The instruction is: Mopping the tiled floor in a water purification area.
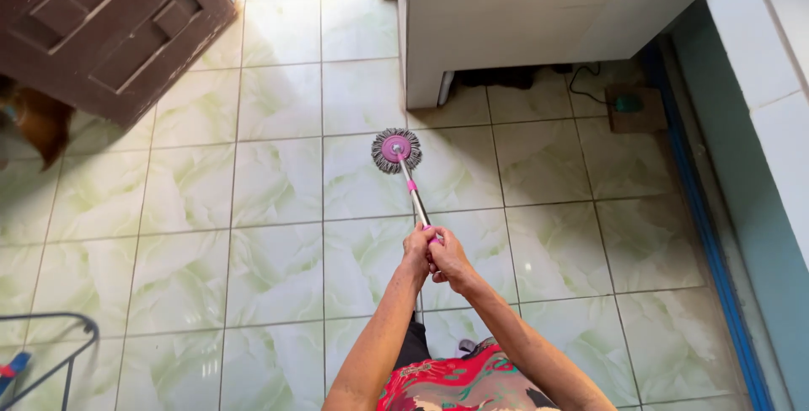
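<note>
Both hands close around the upper end of a spin mop with a thin silver metal pole (pixel 413 196) and a pink grip section. The left hand (pixel 417 247) wraps the pole with its fingers curled fully shut round it, and the right hand (pixel 448 261) sits just beside it and slightly lower, also clamped on the pole, so that the two hands touch one another and only a sliver of the pink grip shows between them. From the hands the pole slants away up the view to the round mop head (pixel 396 150), a disc of grey strands with a pink plastic hub in its middle, which lies flat on the glossy pale green and white marbled tile floor (pixel 278 259). The mop head rests near the foot of a large white cabinet (pixel 522 15), well apart from the dark brown panelled wooden door (pixel 101 27) at the upper left. A black cable (pixel 586 82) lies on the tiles under the cabinet's edge, and a dark metal rack frame (pixel 50 352) shows at the lower left corner.
</note>
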